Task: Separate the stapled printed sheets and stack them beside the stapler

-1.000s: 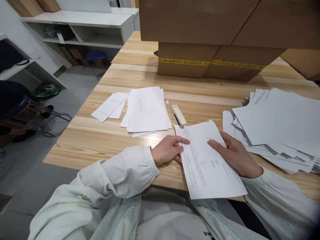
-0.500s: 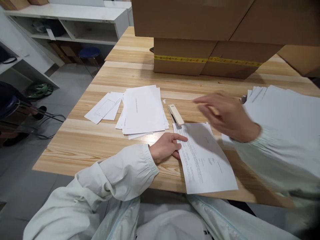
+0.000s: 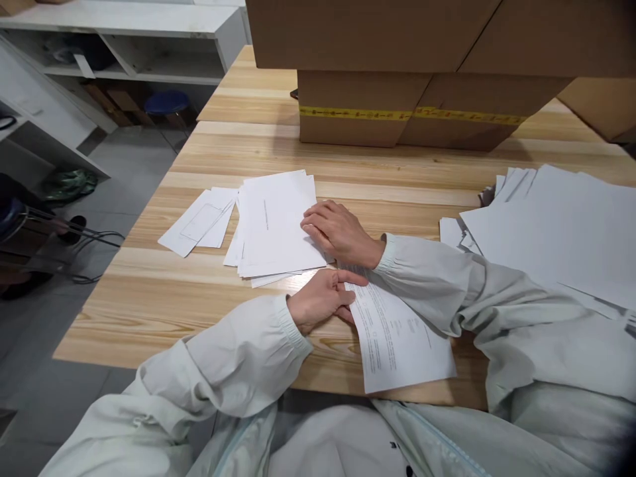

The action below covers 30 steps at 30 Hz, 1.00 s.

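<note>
My left hand (image 3: 320,298) pinches the left edge of a printed sheet of paper (image 3: 392,338) at the table's front edge, forefinger on top of the page. Just above it, my right hand (image 3: 340,233) is closed over the stapler at the top left corner of that sheet. The stapler itself is hidden under the palm and fingers. Past the right fingertips lies a pile of white sheets (image 3: 278,222), the top one with a short line of print. My right sleeve covers the upper right part of the printed sheet.
Small paper slips (image 3: 199,222) lie left of the pile. A larger stack of paper (image 3: 556,232) sits on the right. Big cardboard boxes (image 3: 358,99) stand at the back of the wooden table (image 3: 218,159). A blue stool (image 3: 166,103) is on the floor beyond.
My right hand has come left and down from the air onto the stapler, now covering it. The left hand keeps its grip on the sheet. The view has shifted slightly.
</note>
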Motion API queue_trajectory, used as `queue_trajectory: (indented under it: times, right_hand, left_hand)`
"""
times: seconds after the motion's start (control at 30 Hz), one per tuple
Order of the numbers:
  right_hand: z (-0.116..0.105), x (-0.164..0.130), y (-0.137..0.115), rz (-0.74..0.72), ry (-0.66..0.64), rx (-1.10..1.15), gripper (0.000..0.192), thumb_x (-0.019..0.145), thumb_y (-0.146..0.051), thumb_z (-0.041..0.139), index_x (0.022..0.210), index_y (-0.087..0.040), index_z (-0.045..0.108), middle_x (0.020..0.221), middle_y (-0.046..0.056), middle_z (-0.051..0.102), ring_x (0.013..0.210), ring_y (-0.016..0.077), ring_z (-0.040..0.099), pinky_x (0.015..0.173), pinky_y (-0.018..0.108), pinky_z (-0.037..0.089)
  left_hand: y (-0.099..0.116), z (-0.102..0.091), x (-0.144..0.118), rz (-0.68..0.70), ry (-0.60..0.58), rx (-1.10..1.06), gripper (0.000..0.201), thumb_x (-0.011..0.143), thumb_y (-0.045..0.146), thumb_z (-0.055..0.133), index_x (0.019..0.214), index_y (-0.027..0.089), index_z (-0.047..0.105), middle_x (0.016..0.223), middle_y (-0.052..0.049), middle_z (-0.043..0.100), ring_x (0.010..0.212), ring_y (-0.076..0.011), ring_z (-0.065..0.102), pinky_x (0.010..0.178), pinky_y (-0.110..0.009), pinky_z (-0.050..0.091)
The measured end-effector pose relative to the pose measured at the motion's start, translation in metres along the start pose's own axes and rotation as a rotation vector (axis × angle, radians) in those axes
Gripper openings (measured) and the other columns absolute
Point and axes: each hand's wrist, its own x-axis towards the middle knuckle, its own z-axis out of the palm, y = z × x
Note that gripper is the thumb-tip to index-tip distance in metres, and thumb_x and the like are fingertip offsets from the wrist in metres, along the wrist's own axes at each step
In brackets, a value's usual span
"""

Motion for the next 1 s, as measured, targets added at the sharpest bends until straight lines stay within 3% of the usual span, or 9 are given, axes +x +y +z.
queue_trajectory:
  times: [0.2,0.33,0.4,0.47,0.53,0.63,0.7,0.9,1.0]
  right_hand:
    - [0.000,0.007,0.000,-0.013,0.039,0.010,0.032,0.099,-0.032,0.042,0.114,-0.014,0.064,0.120,0.012,0.066,0.113,0.0257,0.051,0.101,0.043,0.038]
    - [-0.046,0.000,-0.009,0.013,0.265,0.125,0.036,0.098,-0.037,0.044,0.127,-0.019,0.055,0.131,0.011,0.061,0.120,0.0227,0.053,0.106,0.043,0.038]
    - [-0.079,-0.024,-0.016,0.127,0.364,0.204,0.037,0.098,-0.041,0.047,0.127,-0.021,0.056,0.132,0.010,0.061,0.122,0.0217,0.054,0.106,0.043,0.041]
    - [-0.104,-0.061,-0.021,0.310,0.406,0.349,0.040,0.097,-0.046,0.047,0.129,-0.024,0.056,0.132,0.009,0.060,0.123,0.0207,0.056,0.104,0.041,0.045]
    - [-0.116,-0.104,-0.026,0.564,0.343,0.524,0.047,0.094,-0.053,0.050,0.136,-0.031,0.051,0.130,0.006,0.063,0.124,0.0214,0.057,0.106,0.041,0.045]
    - [-0.109,-0.154,-0.039,0.867,0.028,0.948,0.069,0.085,-0.064,0.056,0.146,-0.037,0.039,0.135,0.007,0.061,0.117,0.0269,0.063,0.095,0.045,0.054]
    - [-0.099,-0.168,-0.049,0.991,-0.041,1.065,0.074,0.080,-0.061,0.064,0.145,-0.034,0.041,0.138,0.008,0.059,0.114,0.0287,0.065,0.088,0.043,0.058]
    - [-0.094,-0.141,-0.049,0.998,0.108,1.023,0.087,0.074,-0.053,0.074,0.149,-0.033,0.035,0.117,0.008,0.070,0.096,0.0261,0.072,0.078,0.040,0.061]
    - [-0.099,-0.128,-0.038,0.996,0.087,1.014,0.096,0.072,-0.048,0.078,0.153,-0.035,0.028,0.100,0.005,0.073,0.082,0.0243,0.072,0.070,0.039,0.062]
  left_hand:
    - [0.001,0.002,0.000,0.049,0.004,0.006,0.033,0.078,-0.003,0.055,0.109,0.004,0.062,0.057,-0.001,0.064,0.052,-0.0106,0.065,0.059,-0.023,0.058]
    - [-0.009,-0.002,-0.021,0.112,-0.091,0.146,0.029,0.079,0.006,0.061,0.107,0.006,0.067,0.055,0.002,0.060,0.051,-0.0087,0.060,0.057,-0.022,0.055]
    - [-0.014,-0.006,-0.039,0.215,-0.112,0.275,0.025,0.082,0.013,0.062,0.105,0.010,0.072,0.057,0.001,0.060,0.053,-0.0081,0.058,0.058,-0.021,0.053]
    - [-0.014,-0.009,-0.057,0.394,-0.039,0.405,0.024,0.084,0.016,0.060,0.102,0.014,0.076,0.071,-0.003,0.069,0.062,-0.0094,0.060,0.063,-0.021,0.052]
    - [-0.008,-0.010,-0.068,0.571,0.052,0.522,0.025,0.086,0.015,0.058,0.102,0.017,0.077,0.087,-0.005,0.074,0.072,-0.0113,0.063,0.068,-0.021,0.051]
    - [0.010,-0.007,-0.068,0.738,0.076,0.609,0.027,0.087,0.014,0.057,0.104,0.019,0.077,0.097,-0.006,0.076,0.084,-0.0144,0.068,0.077,-0.022,0.052]
    - [0.021,-0.004,-0.061,0.820,0.058,0.601,0.028,0.088,0.012,0.054,0.104,0.019,0.077,0.100,-0.005,0.076,0.093,-0.0159,0.069,0.083,-0.024,0.053]
    - [0.033,-0.006,-0.046,0.900,0.128,0.623,0.032,0.086,0.009,0.051,0.103,0.019,0.077,0.099,-0.004,0.076,0.094,-0.0168,0.069,0.084,-0.027,0.054]
    - [0.035,-0.014,-0.045,0.881,0.179,0.601,0.030,0.086,0.011,0.053,0.102,0.019,0.077,0.099,-0.005,0.076,0.095,-0.0177,0.069,0.084,-0.028,0.055]
